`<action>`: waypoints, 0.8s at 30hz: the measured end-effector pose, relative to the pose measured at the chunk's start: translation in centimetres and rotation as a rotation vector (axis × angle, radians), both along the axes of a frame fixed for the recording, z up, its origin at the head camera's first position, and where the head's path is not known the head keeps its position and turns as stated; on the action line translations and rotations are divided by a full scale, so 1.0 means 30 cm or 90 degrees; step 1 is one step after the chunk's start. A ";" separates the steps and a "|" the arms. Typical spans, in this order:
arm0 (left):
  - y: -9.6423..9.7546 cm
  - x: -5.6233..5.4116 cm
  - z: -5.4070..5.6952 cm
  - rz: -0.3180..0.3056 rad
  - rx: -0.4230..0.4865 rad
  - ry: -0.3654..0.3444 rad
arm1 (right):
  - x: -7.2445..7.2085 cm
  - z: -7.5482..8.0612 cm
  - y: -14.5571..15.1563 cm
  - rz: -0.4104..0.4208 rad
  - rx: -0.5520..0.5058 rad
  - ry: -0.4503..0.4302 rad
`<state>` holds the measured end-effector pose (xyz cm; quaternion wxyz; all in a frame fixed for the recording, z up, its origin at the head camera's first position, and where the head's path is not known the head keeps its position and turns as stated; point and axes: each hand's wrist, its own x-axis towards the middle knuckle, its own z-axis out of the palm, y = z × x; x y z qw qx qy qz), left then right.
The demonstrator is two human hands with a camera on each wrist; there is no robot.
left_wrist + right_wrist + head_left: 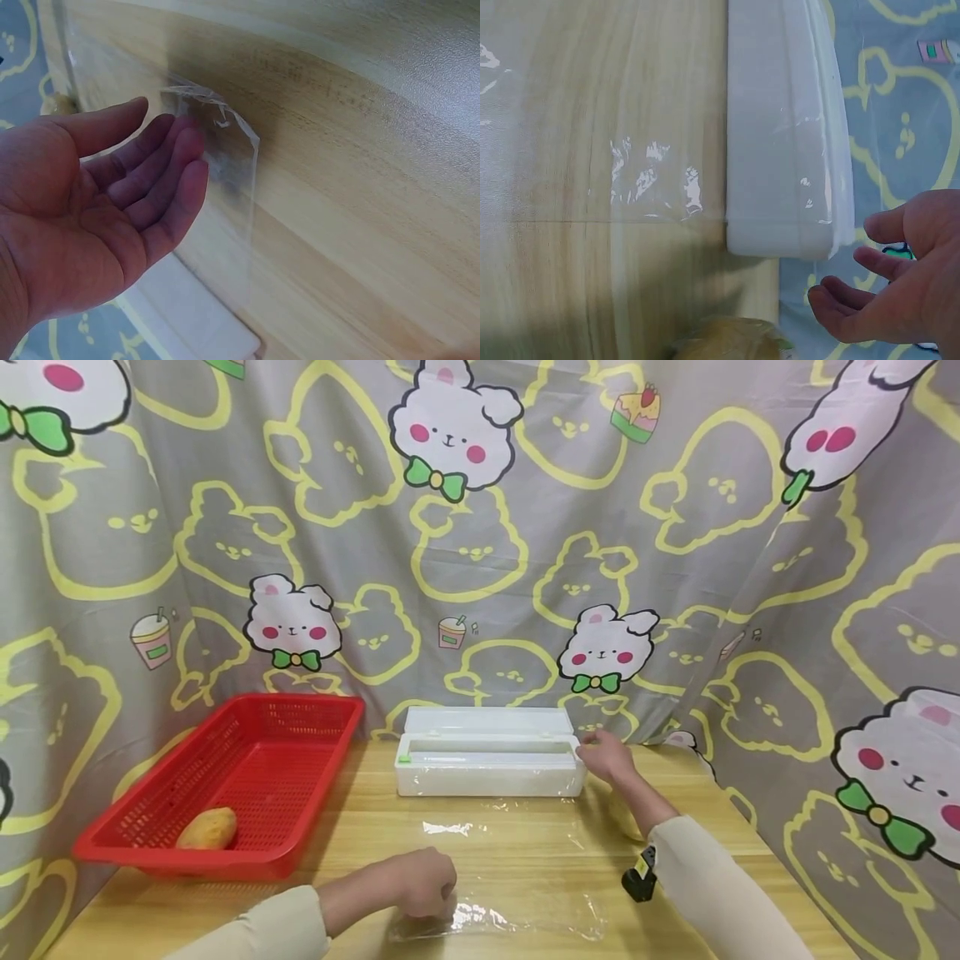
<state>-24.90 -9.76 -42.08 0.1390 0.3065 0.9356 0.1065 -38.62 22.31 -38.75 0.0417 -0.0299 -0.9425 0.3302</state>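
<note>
A white cling film dispenser box (487, 781) lies at the back of the table with its lid raised. Clear cling film (517, 914) stretches from it over the tabletop toward me. My left hand (423, 881) is at the film's near left edge; in the left wrist view its fingers are loosely bent beside the crumpled film edge (217, 101), with no grip on it visible. At the box's right end is my right hand (606, 756). The right wrist view shows its fingers (840, 307) relaxed, holding nothing, just off the box's corner.
A red plastic basket (288, 827) stands on the left with a potato (206, 829) inside. Partly behind my right forearm lies a yellowish, film-covered thing (731, 341). A small black object with a yellow label (640, 877) sits nearby. A patterned curtain (480, 610) encloses the table.
</note>
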 end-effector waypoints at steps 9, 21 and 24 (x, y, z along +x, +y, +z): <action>0.004 -0.002 -0.003 -0.004 -0.002 0.010 | -0.010 -0.048 0.012 -0.017 -0.056 0.004; 0.008 -0.018 0.002 -0.013 -0.005 0.036 | -0.011 -0.063 0.003 -0.026 -0.087 -0.005; 0.011 -0.024 0.010 -0.017 0.004 0.046 | -0.020 -0.075 0.005 -0.037 -0.098 -0.005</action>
